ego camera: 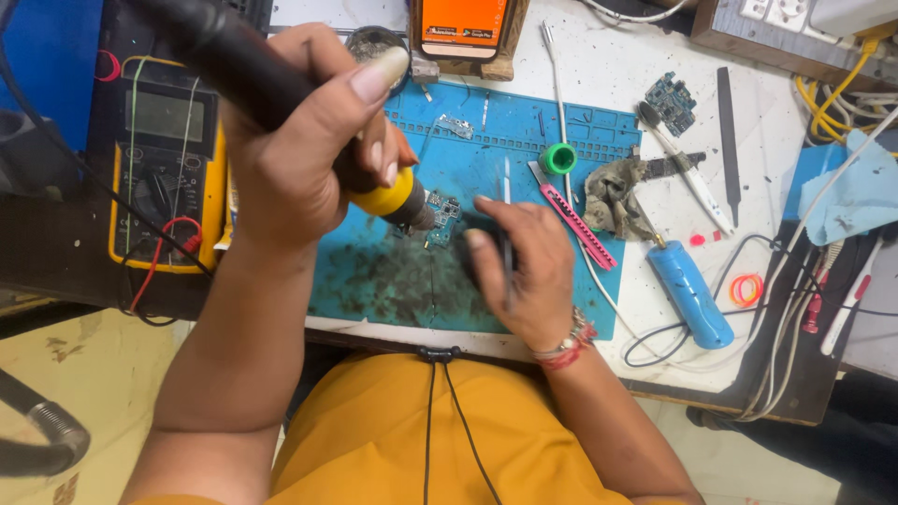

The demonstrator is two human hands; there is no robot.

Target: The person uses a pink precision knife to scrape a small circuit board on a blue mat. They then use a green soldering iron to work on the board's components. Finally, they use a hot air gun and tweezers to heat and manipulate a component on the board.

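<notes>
My left hand (299, 150) grips a black soldering iron (243, 65) with a yellow collar, its tip down on a small blue-green circuit board (443, 215) lying on the blue work mat (524, 140). Just right of the board, my right hand (524, 271) holds thin metal tweezers (506, 201) that point up past the fingers. The board is partly hidden by the iron and my fingers.
A yellow multimeter (164, 159) with red and black leads lies at the left. On the right are a green tape roll (559, 158), a pink strip tool (580, 224), a crumpled rag (613, 196), a blue cylinder (690, 295), a second circuit board (672, 101), a file (728, 140) and tangled cables (795, 318).
</notes>
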